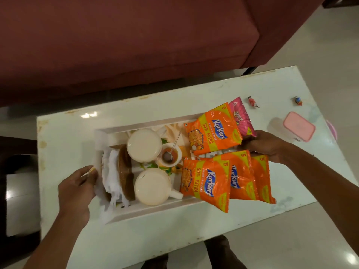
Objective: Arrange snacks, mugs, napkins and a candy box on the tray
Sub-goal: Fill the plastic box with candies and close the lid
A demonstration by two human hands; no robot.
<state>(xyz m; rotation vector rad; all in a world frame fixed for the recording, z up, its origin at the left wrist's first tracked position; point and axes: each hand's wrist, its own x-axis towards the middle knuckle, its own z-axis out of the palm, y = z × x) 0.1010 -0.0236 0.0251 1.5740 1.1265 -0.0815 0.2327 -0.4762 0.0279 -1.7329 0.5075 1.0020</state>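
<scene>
Left hand [77, 183] fingers curled on left rim of tray [108, 131], beside napkins [110, 171]. Right hand [266, 146] at right end, fingers hidden under snack packets [206, 181], can't tell grip. Candy box [297, 129] off tray, far right. Risk: packets overhang near rim, any tilt slides them off

Five snack packets [212, 133], two mugs [144, 145], two candies [252, 101]

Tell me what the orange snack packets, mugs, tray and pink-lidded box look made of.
Orange snack packets: thin glossy plastic film; crinkles and glare streaks. Mugs: smooth white, ceramic or plastic, cannot tell. Tray: white, smooth, faint sheen; plastic or painted wood, unclear. Pink-lidded box: plastic; cloudy translucent body, opaque pink lid.
</scene>
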